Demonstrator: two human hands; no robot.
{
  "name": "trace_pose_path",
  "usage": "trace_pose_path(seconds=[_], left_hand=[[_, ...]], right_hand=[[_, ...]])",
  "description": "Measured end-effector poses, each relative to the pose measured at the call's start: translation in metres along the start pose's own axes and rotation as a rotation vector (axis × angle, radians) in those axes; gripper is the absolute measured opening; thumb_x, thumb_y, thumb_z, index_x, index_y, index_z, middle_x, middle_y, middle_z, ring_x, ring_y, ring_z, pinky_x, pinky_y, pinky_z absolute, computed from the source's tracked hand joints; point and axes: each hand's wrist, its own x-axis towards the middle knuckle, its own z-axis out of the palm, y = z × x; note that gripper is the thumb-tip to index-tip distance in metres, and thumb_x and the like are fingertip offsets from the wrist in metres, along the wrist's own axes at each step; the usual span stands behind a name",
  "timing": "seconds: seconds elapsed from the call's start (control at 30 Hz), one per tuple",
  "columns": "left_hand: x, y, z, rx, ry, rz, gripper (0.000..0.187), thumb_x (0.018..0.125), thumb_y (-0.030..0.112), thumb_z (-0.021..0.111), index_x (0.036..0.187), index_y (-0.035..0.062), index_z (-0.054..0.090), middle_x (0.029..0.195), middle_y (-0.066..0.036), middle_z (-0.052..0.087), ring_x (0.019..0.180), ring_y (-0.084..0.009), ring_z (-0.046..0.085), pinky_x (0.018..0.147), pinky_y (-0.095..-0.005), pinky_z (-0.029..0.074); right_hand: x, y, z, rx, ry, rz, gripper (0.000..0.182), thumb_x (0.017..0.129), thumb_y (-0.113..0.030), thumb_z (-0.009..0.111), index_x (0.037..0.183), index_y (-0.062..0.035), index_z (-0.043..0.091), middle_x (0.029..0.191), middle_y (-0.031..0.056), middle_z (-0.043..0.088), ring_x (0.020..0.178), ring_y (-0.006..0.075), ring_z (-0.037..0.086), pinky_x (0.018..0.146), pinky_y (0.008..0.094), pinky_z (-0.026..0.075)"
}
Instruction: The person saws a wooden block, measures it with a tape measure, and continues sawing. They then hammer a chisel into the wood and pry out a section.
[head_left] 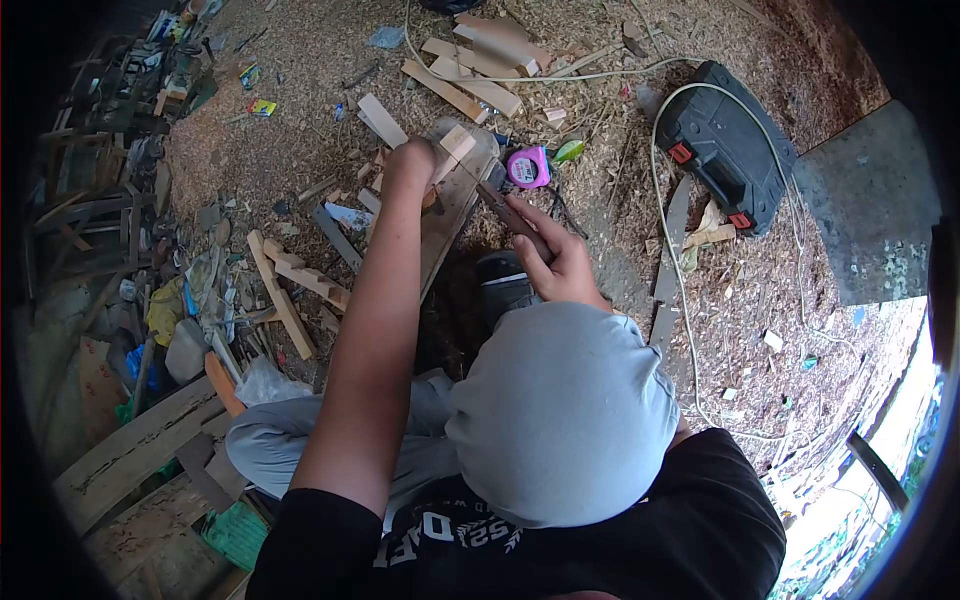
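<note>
While our left hand (410,160) pinches a small wood block (456,145) against the plank (452,215), our right hand (555,262) is clenched around a chisel handle (512,215). A pink tape measure (528,167) lies just beside the plank's far edge, with sawdust-covered ground (300,100) open beyond.

We see a pink tape measure (528,166) on tan sawdust (300,90), a black case (725,145) with red latches, a white cable (670,250), pale wood offcuts (470,85), grey trousers (560,410) and a black shirt (690,520) with white lettering.

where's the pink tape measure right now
The pink tape measure lies on the sawdust-covered ground in the upper middle of the head view, just right of the wood piece held in the left hand and above the right hand.
</note>
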Motion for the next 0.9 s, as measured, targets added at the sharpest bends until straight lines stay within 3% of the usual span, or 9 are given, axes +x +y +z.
trace_pose_path(seconds=[0.13,0.23,0.3,0.43,0.57,0.63,0.7,0.83,0.9], left_hand=[[-0.039,0.017,-0.016,-0.055,0.061,-0.073,0.058,0.105,0.042,0.042,0.132,-0.001,0.07,0.144,-0.027,0.063,0.137,-0.0431,0.059,0.114,-0.0518,0.046],[-0.045,0.019,-0.015,-0.36,0.088,-0.335,0.062,0.105,0.044,0.037,0.132,-0.0009,0.071,0.144,-0.025,0.064,0.137,-0.0428,0.059,0.114,-0.0509,0.045],[-0.04,0.016,-0.007,-0.229,0.173,-0.264,0.063,0.109,0.043,0.032,0.117,0.0004,0.078,0.125,-0.022,0.075,0.121,-0.0378,0.071,0.098,-0.0473,0.057],[-0.059,0.026,-0.026,-0.413,0.061,-0.344,0.064,0.109,0.042,0.031,0.114,-0.0013,0.078,0.12,-0.023,0.077,0.115,-0.0382,0.074,0.096,-0.0475,0.058],[-0.024,0.003,-0.001,-0.245,0.183,-0.181,0.058,0.108,0.035,0.033,0.11,-0.0024,0.077,0.115,-0.025,0.076,0.107,-0.0411,0.074,0.09,-0.0504,0.057],[-0.018,-0.002,0.001,-0.16,0.264,-0.093,0.055,0.107,0.033,0.034,0.11,-0.0027,0.076,0.112,-0.025,0.076,0.105,-0.0418,0.074,0.088,-0.0514,0.057],[-0.033,-0.011,-0.001,-0.347,0.634,0.105,0.047,0.107,0.034,0.042,0.113,-0.0017,0.073,0.106,-0.024,0.074,0.1,-0.0421,0.071,0.086,-0.0512,0.056],[-0.101,-0.037,-0.019,-0.393,0.521,0.318,0.039,0.104,0.033,0.054,0.116,-0.0007,0.07,0.104,-0.021,0.07,0.096,-0.0413,0.069,0.085,-0.0497,0.055],[-0.113,-0.053,-0.006,-0.402,0.488,0.558,0.033,0.1,0.028,0.065,0.118,0.0012,0.068,0.104,-0.018,0.069,0.094,-0.0401,0.069,0.082,-0.0487,0.055]], right_hand=[[0.008,-0.026,-0.007,-0.112,-0.079,0.128,0.049,0.101,-0.017,0.064,0.149,-0.0069,0.059,0.107,0.0168,0.079,0.088,0.0239,0.077,0.086,0.0357,0.058],[0.016,-0.043,-0.006,-0.056,-0.041,0.178,0.048,0.101,-0.019,0.064,0.147,-0.0073,0.062,0.101,0.018,0.078,0.083,0.0225,0.076,0.082,0.0348,0.057],[0.025,-0.055,-0.011,-0.118,-0.092,0.252,0.046,0.1,-0.019,0.064,0.145,-0.0069,0.063,0.099,0.0176,0.077,0.081,0.0211,0.075,0.081,0.0341,0.057],[0.027,-0.042,-0.014,-0.092,-0.093,0.245,0.043,0.101,-0.018,0.065,0.142,-0.005,0.066,0.095,0.0141,0.078,0.079,0.0156,0.073,0.079,0.0317,0.057],[0.015,-0.043,-0.019,-0.088,-0.102,0.278,0.044,0.101,-0.016,0.065,0.143,-0.005,0.065,0.101,0.0133,0.081,0.082,0.0134,0.072,0.081,0.0314,0.057],[0.007,-0.021,-0.004,0.005,0.032,0.052,0.044,0.101,-0.014,0.065,0.144,-0.0058,0.065,0.107,0.0147,0.081,0.085,0.0129,0.073,0.083,0.0311,0.057],[0.004,-0.015,-0.003,0.052,0.037,0.084,0.044,0.101,-0.013,0.066,0.144,-0.0046,0.065,0.113,0.0154,0.081,0.091,0.0128,0.074,0.086,0.0303,0.057],[0.0,-0.015,-0.006,0.012,-0.001,0.153,0.045,0.101,-0.013,0.066,0.145,-0.0044,0.064,0.115,0.0128,0.081,0.094,0.0118,0.074,0.088,0.0298,0.057],[0.004,-0.013,-0.003,0.034,-0.016,0.154,0.046,0.1,-0.013,0.066,0.145,-0.0049,0.064,0.115,0.012,0.081,0.094,0.0114,0.074,0.088,0.0298,0.057]])
